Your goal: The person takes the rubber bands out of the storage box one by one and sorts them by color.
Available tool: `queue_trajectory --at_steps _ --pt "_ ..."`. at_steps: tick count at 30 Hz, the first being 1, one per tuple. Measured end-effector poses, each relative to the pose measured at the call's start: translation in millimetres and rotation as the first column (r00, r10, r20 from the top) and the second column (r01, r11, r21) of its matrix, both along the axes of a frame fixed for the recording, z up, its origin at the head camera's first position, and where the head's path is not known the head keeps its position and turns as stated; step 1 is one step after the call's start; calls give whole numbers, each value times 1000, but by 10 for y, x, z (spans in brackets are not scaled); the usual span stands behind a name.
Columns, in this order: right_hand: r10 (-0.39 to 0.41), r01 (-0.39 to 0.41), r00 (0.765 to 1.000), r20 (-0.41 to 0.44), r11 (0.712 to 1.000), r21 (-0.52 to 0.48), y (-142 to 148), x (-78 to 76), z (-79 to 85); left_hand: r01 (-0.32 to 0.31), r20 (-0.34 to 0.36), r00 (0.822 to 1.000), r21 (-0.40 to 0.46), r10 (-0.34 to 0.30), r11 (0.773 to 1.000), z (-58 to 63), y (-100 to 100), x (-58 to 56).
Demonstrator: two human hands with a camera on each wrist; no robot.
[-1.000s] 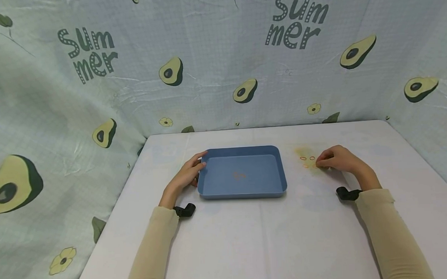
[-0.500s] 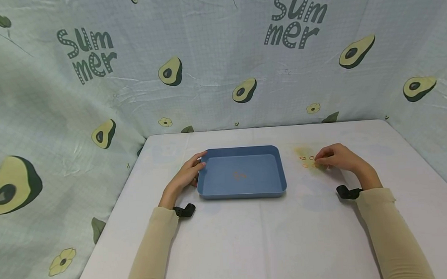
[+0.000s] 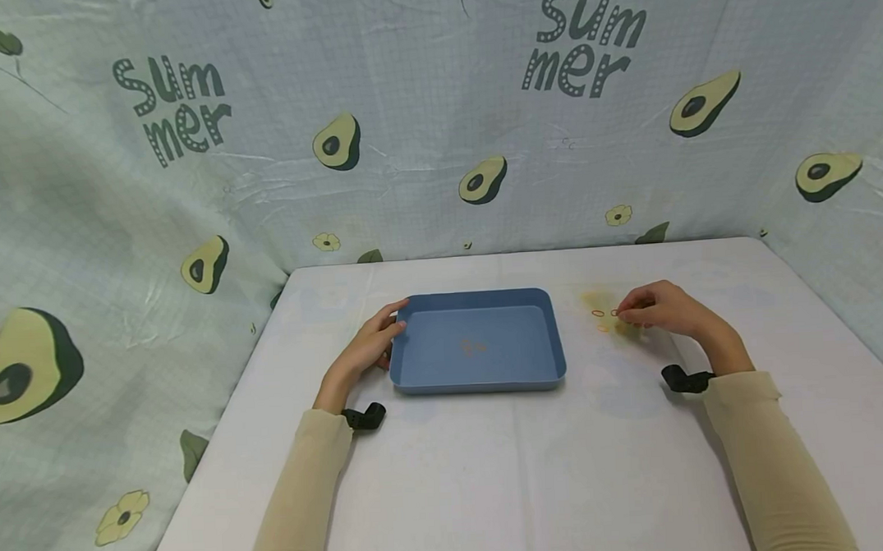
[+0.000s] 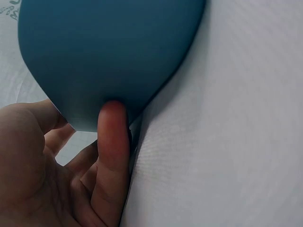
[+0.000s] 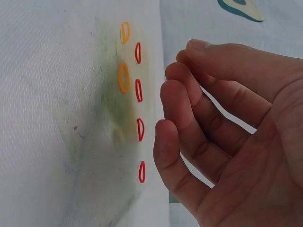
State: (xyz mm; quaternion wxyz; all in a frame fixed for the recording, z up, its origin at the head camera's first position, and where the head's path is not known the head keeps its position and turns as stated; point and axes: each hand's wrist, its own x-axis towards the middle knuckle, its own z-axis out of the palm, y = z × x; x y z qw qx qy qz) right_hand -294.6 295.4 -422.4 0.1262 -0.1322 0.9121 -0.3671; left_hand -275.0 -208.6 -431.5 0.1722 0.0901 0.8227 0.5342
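A blue rectangular tray [image 3: 476, 341] lies on the table, with a few faint orange loops [image 3: 474, 347] on its floor. My left hand [image 3: 370, 342] grips the tray's left side near the far corner; in the left wrist view one digit presses the blue outer wall [image 4: 113, 56]. To the right of the tray, my right hand [image 3: 665, 308] hovers just over small rubber bands. Several red bands [image 5: 138, 91] and two orange bands [image 5: 124, 78] lie flat on the cloth in the right wrist view. The right fingers are loosely bent, with nothing visible between them.
A white cloth covers the table [image 3: 524, 469], with a yellow-green stain [image 3: 598, 300] around the bands. Behind and at both sides hangs a curtain [image 3: 404, 88] printed with avocados. Each wrist wears a black camera [image 3: 365, 416].
My right hand has shifted slightly left and away from me over the bands. The left hand and the tray have stayed put.
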Motion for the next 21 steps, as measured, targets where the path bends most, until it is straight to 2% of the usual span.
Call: queue_trajectory --at_steps 4,12,21 --pt "-2 2 1000 -1 1000 8 -9 -7 -15 -2 5 1000 4 2 1000 -24 -9 -16" --pt "-7 7 1000 4 1000 28 -21 -13 -40 -19 -27 999 -15 18 1000 -303 -79 -163" --pt "28 -28 1000 -1 1000 -1 -60 -7 -21 -40 -74 997 -19 39 999 -328 -65 -158"
